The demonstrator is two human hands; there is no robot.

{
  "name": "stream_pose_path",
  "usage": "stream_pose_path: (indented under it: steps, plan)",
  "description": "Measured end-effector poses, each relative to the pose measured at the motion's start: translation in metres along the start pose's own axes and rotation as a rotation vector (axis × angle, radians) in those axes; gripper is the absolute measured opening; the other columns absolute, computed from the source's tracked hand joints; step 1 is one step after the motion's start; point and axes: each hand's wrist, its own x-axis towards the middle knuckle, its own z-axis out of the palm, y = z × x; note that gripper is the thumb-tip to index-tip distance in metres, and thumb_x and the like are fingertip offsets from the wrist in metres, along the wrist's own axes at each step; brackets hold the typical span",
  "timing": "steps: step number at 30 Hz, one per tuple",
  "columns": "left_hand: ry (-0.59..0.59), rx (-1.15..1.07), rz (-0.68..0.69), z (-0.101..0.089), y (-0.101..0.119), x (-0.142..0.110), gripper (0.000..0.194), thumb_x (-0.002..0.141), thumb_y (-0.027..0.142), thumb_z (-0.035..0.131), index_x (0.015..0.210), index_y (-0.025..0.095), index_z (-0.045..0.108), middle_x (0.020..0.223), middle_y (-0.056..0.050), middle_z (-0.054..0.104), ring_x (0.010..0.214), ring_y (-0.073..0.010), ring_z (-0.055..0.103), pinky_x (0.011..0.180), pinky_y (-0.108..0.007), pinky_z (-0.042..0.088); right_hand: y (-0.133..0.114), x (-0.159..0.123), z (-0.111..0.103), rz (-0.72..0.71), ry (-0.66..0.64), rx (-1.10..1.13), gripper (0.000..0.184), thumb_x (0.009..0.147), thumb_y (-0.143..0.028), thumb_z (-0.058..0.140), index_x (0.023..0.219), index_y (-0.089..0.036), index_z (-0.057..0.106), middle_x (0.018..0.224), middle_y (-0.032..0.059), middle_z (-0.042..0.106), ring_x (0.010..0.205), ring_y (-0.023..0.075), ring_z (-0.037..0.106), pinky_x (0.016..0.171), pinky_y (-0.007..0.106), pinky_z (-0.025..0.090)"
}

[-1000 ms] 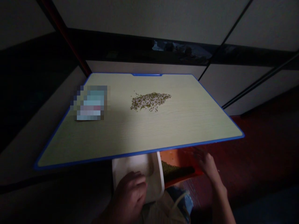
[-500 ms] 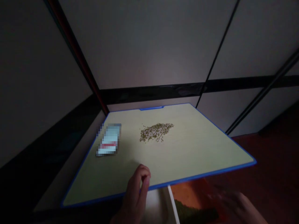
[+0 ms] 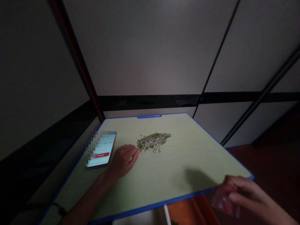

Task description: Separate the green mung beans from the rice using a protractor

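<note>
A loose heap of small greenish-brown seeds lies spread on a pale board with a blue rim. My left hand rests over the board with its fingers curled together, fingertips at the heap's left edge; whatever they may pinch is hidden. Off the board's front right corner, my right hand is closed on a clear, thin plastic bag, blurred and partly reddish. What the bag contains, if anything, cannot be made out.
A phone with a lit screen lies at the board's left, beside my left wrist. Below the front edge are a white container and an orange one. Cabinet panels stand behind the board.
My left hand has moved from the board's front edge forward to the seeds. My right hand has come up from beside the orange container, and the plastic bag now shows in it.
</note>
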Motion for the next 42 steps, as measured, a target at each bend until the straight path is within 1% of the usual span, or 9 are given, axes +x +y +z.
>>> stream_pose_path:
  steps: [2,5,9,13,14,17,21,32,42]
  plan:
    - [-0.006,-0.048,-0.060,0.011,-0.011,0.001,0.033,0.080,0.017,0.044,0.047,0.018,0.042,0.045,0.002,0.044,0.046,-0.0116,0.041,0.050,-0.025,0.034,-0.028,0.041,-0.006,-0.042,-0.051,0.114,0.028,0.077,-0.046,0.057,0.070,-0.019,0.060,0.056,0.0023,0.064,0.047,0.0132,0.059,0.048,0.024,0.049]
    - [-0.003,-0.134,-0.167,0.029,-0.020,0.002,0.038,0.076,0.018,0.046,0.040,0.018,0.032,0.040,0.005,0.032,0.041,-0.0090,0.032,0.047,-0.023,0.028,-0.038,0.108,-0.001,-0.092,-0.062,0.145,0.026,0.076,-0.042,0.060,0.071,-0.017,0.056,0.057,0.0027,0.064,0.053,0.0139,0.061,0.055,0.026,0.049]
    - [0.104,-0.212,-0.394,0.039,-0.025,0.009,0.038,0.074,0.017,0.043,0.044,0.019,0.020,0.042,0.008,0.020,0.039,-0.0070,0.024,0.043,-0.021,0.022,-0.012,0.184,0.013,-0.121,-0.013,0.117,0.036,0.071,-0.052,0.058,0.073,-0.016,0.055,0.059,0.0038,0.064,0.052,0.0156,0.060,0.054,0.029,0.049]
    - [0.189,-0.331,-0.578,0.031,-0.024,0.020,0.020,0.071,0.019,0.044,0.054,0.020,0.032,0.049,0.007,0.036,0.043,-0.0078,0.037,0.042,-0.018,0.031,0.019,0.230,0.018,-0.136,0.109,0.039,0.040,0.073,-0.053,0.054,0.083,-0.015,0.055,0.066,0.0048,0.064,0.054,0.0152,0.057,0.055,0.030,0.048]
    - [0.183,-0.467,-0.676,0.029,-0.024,0.022,0.014,0.068,0.019,0.045,0.058,0.020,0.036,0.049,0.007,0.039,0.042,-0.0079,0.037,0.040,-0.018,0.030,0.026,0.235,0.017,-0.139,0.144,0.013,0.041,0.074,-0.053,0.051,0.086,-0.014,0.055,0.067,0.0053,0.064,0.055,0.0158,0.057,0.056,0.031,0.047]
    - [0.130,-0.725,-0.854,0.027,-0.023,0.028,0.012,0.066,0.021,0.046,0.057,0.020,0.038,0.040,0.008,0.039,0.037,-0.0083,0.033,0.036,-0.019,0.025,0.040,0.238,0.012,-0.141,0.203,-0.076,0.041,0.078,-0.049,0.049,0.092,-0.012,0.056,0.075,0.0081,0.065,0.063,0.0178,0.058,0.061,0.032,0.047]
    - [0.095,-0.788,-0.952,0.034,-0.025,0.032,0.018,0.066,0.023,0.050,0.052,0.020,0.038,0.035,0.007,0.039,0.034,-0.0084,0.032,0.036,-0.020,0.024,0.044,0.229,0.005,-0.139,0.144,-0.144,0.037,0.079,-0.045,0.049,0.093,-0.012,0.059,0.081,0.0082,0.066,0.065,0.0181,0.060,0.061,0.030,0.047]
    - [0.006,-0.676,-0.967,0.027,-0.018,0.036,0.021,0.073,0.015,0.048,0.055,0.018,0.038,0.040,0.007,0.040,0.037,-0.0055,0.035,0.041,-0.017,0.027,0.032,0.216,0.002,-0.183,-0.011,-0.184,0.028,0.081,-0.040,0.051,0.087,-0.016,0.061,0.071,0.0044,0.065,0.063,0.0175,0.060,0.059,0.029,0.049]
    - [0.021,-0.707,-0.973,0.031,-0.019,0.037,0.022,0.072,0.014,0.048,0.054,0.019,0.036,0.037,0.008,0.039,0.034,-0.0043,0.033,0.037,-0.016,0.025,0.016,0.209,0.025,-0.247,-0.135,-0.150,0.024,0.085,-0.035,0.049,0.089,-0.014,0.061,0.075,0.0048,0.066,0.065,0.0143,0.061,0.058,0.025,0.049]
